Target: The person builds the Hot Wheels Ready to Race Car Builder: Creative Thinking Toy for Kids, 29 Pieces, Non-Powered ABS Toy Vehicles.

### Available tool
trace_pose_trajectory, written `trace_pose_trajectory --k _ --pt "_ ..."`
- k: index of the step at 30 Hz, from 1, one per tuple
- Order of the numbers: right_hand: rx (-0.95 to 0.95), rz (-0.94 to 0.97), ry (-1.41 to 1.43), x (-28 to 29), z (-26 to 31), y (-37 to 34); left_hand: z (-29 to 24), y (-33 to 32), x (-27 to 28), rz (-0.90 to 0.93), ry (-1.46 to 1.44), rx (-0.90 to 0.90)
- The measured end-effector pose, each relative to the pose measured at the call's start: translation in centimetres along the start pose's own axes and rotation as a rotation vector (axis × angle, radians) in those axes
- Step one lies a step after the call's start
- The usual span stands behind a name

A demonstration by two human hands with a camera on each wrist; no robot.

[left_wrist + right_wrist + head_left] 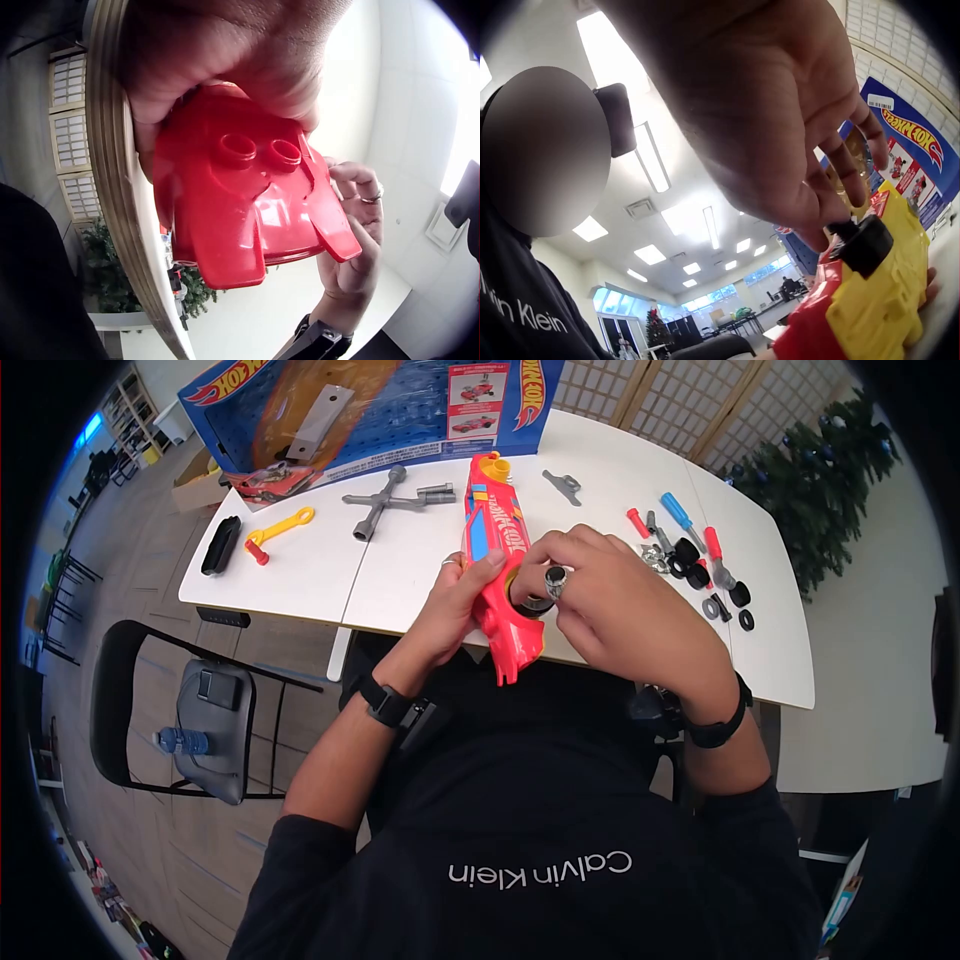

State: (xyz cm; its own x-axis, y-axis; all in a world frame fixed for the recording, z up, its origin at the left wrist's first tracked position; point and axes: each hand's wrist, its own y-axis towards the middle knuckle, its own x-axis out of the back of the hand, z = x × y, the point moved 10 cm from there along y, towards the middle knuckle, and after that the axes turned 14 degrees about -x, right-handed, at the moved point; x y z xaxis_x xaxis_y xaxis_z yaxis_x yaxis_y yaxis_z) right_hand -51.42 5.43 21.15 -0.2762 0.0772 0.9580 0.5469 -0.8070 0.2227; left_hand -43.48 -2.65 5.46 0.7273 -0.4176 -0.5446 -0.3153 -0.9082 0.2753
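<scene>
My left hand (448, 610) grips a red and yellow toy car (497, 540) along its side, thumb on the red body. The car is held near the table's front edge, its length pointing away from me. Two round openings show on the red end of the car (262, 202) in the left wrist view. My right hand (625, 600) is at the car's near right side, a ring on one finger. Its thumb and fingertips pinch a black wheel (866, 246) against the car's side. In the head view the fingers partly hide that wheel.
A blue toy box (370, 460) stands at the back. A grey cross wrench (380, 503), yellow wrench (285, 532) and black tray-like part (221, 546) lie left. Rightward are a blue-handled screwdriver (676, 510), several black wheels (688, 560) and small parts. A folding chair (215, 730) stands left.
</scene>
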Motion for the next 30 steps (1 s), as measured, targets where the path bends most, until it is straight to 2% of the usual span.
trace_pose_trajectory --k 1,3,4,6,7,9,10,12,16,18,19,20,22,25,30 --pt "0.003 0.004 0.000 -0.2 0.3 0.1 0.1 -0.1 -0.1 0.023 -0.004 0.004" --pt "0.031 -0.149 0.126 1.4 1.0 0.0 0.4 -0.1 0.3 0.000 -0.004 -0.008" --pt "0.031 -0.148 0.126 1.6 1.2 0.1 0.2 -0.1 0.3 -0.020 -0.002 -0.019" --pt "-0.243 -0.049 -0.068 0.6 -1.2 0.6 0.0 -0.1 -0.1 0.007 -0.005 0.001" --pt "-0.243 -0.050 -0.068 0.6 -1.5 0.7 -0.1 -0.1 -0.4 0.034 -0.007 0.020" --pt "-0.153 0.112 0.028 -0.7 -1.4 0.7 -0.1 -0.2 -0.5 0.023 -0.015 0.016" --pt "-0.150 0.111 0.028 -0.5 -1.4 0.7 -0.2 -0.1 -0.4 0.011 -0.024 0.010" --pt "-0.054 -0.026 0.115 1.7 -0.3 0.3 0.1 -0.1 -0.1 -0.001 -0.023 0.016" --pt "-0.063 -0.053 0.206 4.3 -0.7 -0.2 0.1 -0.1 -0.2 -0.009 -0.007 0.016" --pt "-0.131 -0.081 0.373 5.9 -2.2 -0.7 0.2 -0.1 -0.1 0.008 -0.008 0.037" --pt "-0.172 -0.185 0.371 6.3 -4.0 -1.3 0.4 -0.2 0.0 0.019 -0.012 0.061" --pt "-0.164 -0.195 0.367 5.9 -4.6 -1.6 0.3 -0.1 0.0 0.005 -0.016 0.031" --pt "-0.559 -0.185 0.212 3.9 -9.6 -2.8 0.1 -0.1 -0.1 0.009 -0.010 0.020" --pt "-0.681 -0.059 0.049 -1.8 -14.6 -4.0 0.6 0.0 0.5 -0.006 -0.008 0.026" --pt "-0.733 -0.004 0.022 -5.0 -16.3 -4.6 1.8 -0.1 1.5 -0.028 0.007 0.079"
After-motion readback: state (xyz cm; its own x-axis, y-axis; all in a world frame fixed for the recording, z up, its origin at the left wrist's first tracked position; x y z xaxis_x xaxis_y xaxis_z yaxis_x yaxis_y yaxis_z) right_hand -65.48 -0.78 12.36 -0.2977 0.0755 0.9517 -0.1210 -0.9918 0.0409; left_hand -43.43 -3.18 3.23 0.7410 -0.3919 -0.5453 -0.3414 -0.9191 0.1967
